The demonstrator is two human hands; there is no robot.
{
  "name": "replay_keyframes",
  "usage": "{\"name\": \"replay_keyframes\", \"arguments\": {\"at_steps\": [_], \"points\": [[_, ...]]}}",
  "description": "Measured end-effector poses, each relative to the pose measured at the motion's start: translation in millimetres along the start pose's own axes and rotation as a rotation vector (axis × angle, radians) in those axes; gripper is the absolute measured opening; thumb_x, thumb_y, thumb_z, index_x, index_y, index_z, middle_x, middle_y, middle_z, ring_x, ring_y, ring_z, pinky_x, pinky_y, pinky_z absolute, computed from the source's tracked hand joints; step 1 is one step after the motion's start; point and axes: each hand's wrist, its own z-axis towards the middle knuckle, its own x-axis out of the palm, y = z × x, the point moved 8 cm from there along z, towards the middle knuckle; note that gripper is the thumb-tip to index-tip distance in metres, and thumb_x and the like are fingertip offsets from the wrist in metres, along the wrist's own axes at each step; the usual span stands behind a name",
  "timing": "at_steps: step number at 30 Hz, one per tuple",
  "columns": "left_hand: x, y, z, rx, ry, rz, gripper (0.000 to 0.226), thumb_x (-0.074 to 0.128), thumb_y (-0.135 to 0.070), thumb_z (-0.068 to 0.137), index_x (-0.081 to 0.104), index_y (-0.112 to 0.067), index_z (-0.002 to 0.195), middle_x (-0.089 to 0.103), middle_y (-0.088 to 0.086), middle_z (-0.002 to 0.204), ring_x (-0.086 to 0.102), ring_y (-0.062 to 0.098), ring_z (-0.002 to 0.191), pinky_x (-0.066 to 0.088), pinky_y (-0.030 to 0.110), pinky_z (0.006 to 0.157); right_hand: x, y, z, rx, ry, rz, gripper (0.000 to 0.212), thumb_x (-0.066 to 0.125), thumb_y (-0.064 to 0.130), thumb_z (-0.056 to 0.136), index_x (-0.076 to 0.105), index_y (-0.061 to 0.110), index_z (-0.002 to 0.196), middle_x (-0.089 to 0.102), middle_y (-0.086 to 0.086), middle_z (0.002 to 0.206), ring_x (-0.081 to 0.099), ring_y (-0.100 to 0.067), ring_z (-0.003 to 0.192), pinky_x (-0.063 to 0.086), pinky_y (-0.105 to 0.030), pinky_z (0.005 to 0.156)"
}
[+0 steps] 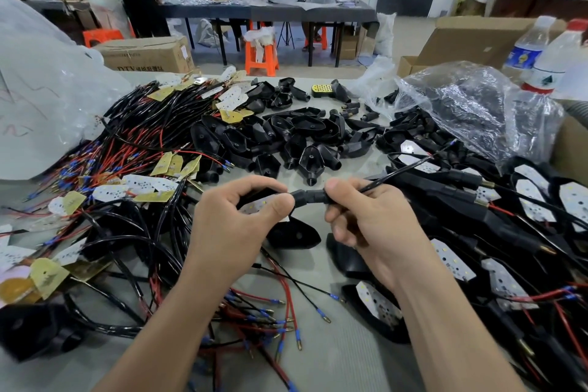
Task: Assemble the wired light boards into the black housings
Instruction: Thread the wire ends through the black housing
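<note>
Loose wired boards [127, 149] are lying heaped toward the left edge of the counter [346, 360], empty black housings [305, 134] toward the far edge. Near the middle, the left hand [241, 216] is closing its grip around a housing [310, 196] containing a white light board [259, 204]. The right hand [369, 219] is pinching its stem and black wire [397, 173]. Both forearms are reaching in from the near edge.

Black moulded plastic housings [307, 127], smooth with a dull sheen. Light boards [140, 183] white and matt in front, yellowish behind. Wires [143, 124] in glossy black and red sheathing, brassy metal tips [299, 345]. Crinkled clear plastic bag [461, 105]; matt brown cardboard box [149, 54].
</note>
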Motion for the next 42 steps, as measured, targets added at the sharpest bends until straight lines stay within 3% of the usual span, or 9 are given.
{"name": "replay_keyframes", "arguments": {"at_steps": [3, 6, 10, 12, 18, 26, 34, 38, 42], "points": [[1, -1, -1, 0.009, 0.030, 0.020, 0.024, 0.075, -0.055, 0.070, 0.077, -0.041, 0.090, 0.076, -0.012, 0.083, 0.073, 0.010, 0.078, 0.063, 0.039, 0.076, 0, 1, -1, -0.012, 0.009, -0.044, 0.031, 0.072, 0.016, 0.092, 0.064, 0.009, 0.062, 0.060, -0.014, 0.057, 0.045, -0.016, 0.036, 0.033, -0.021, 0.036], [7, -2, -2, 0.018, 0.072, 0.052, 0.022, 0.072, -0.055, 0.068, 0.076, -0.045, 0.087, 0.075, -0.016, 0.084, 0.072, 0.004, 0.080, 0.059, 0.024, 0.075, 9, -3, -3, -0.002, 0.037, -0.065, 0.029, 0.072, 0.014, 0.091, 0.068, 0.012, 0.063, 0.062, -0.014, 0.059, 0.049, -0.016, 0.037, 0.034, -0.022, 0.036], [10, 4, -2, -0.028, 0.078, 0.004, 0.022, 0.075, -0.051, 0.070, 0.078, -0.042, 0.089, 0.075, -0.011, 0.087, 0.072, 0.010, 0.084, 0.063, 0.045, 0.079, 12, -7, -4, -0.007, 0.009, -0.022, 0.024, 0.072, 0.016, 0.093, 0.067, 0.009, 0.071, 0.063, -0.015, 0.062, 0.054, -0.019, 0.041, 0.037, -0.023, 0.038], [12, 6, -2, -0.039, 0.071, -0.006, 0.019, 0.076, -0.047, 0.072, 0.078, -0.043, 0.090, 0.075, -0.013, 0.089, 0.072, 0.007, 0.085, 0.061, 0.036, 0.078, 12, -4, -3, -0.052, -0.016, -0.053, 0.026, 0.073, 0.018, 0.092, 0.068, 0.013, 0.067, 0.064, -0.014, 0.061, 0.054, -0.019, 0.042, 0.037, -0.024, 0.038], [3, 11, 5, -0.151, 0.001, -0.311, 0.018, 0.081, -0.024, 0.081, 0.082, -0.034, 0.095, 0.079, -0.005, 0.090, 0.070, 0.001, 0.078, 0.052, 0.014, 0.066, -5, 20, -8, -0.250, -0.240, -0.094, 0.021, 0.076, 0.033, 0.083, 0.071, 0.023, 0.066, 0.066, -0.009, 0.059, 0.054, -0.021, 0.041, 0.037, -0.022, 0.040], [13, 20, 6, -0.325, 0.251, -0.665, 0.028, 0.079, -0.017, 0.076, 0.083, -0.020, 0.104, 0.078, 0.007, 0.106, 0.071, 0.010, 0.086, 0.056, 0.017, 0.073, -2, 35, -17, -0.341, -0.206, -0.047, 0.021, 0.075, 0.029, 0.088, 0.070, 0.019, 0.070, 0.064, -0.008, 0.058, 0.053, -0.017, 0.039, 0.036, -0.022, 0.037], [25, 26, 0, -0.275, 0.291, -0.354, 0.049, 0.067, 0.025, 0.077, 0.075, -0.004, 0.116, 0.078, 0.015, 0.107, 0.074, 0.031, 0.104, 0.058, 0.030, 0.086, 5, 32, -15, -0.359, -0.213, -0.285, 0.029, 0.074, 0.053, 0.076, 0.073, 0.024, 0.077, 0.065, -0.008, 0.056, 0.057, -0.022, 0.042, 0.040, -0.028, 0.046], [35, 18, -5, -0.269, 0.442, -0.406, 0.047, 0.064, 0.016, 0.086, 0.075, -0.013, 0.122, 0.078, 0.014, 0.109, 0.076, 0.023, 0.097, 0.056, 0.022, 0.079, -11, 35, -22, -0.340, -0.448, -0.459, 0.040, 0.068, 0.060, 0.078, 0.069, 0.022, 0.068, 0.064, 0.000, 0.053, 0.056, -0.017, 0.042, 0.044, -0.029, 0.051], [37, 22, -4, -0.363, 0.385, -0.527, 0.035, 0.066, 0.005, 0.088, 0.080, -0.016, 0.112, 0.078, 0.016, 0.098, 0.074, 0.017, 0.077, 0.056, 0.017, 0.064, -20, 59, -51, -0.402, -0.870, -0.814, 0.046, 0.064, 0.069, 0.076, 0.057, 0.024, 0.065, 0.052, 0.006, 0.050, 0.054, -0.017, 0.057, 0.034, -0.032, 0.062]]}}
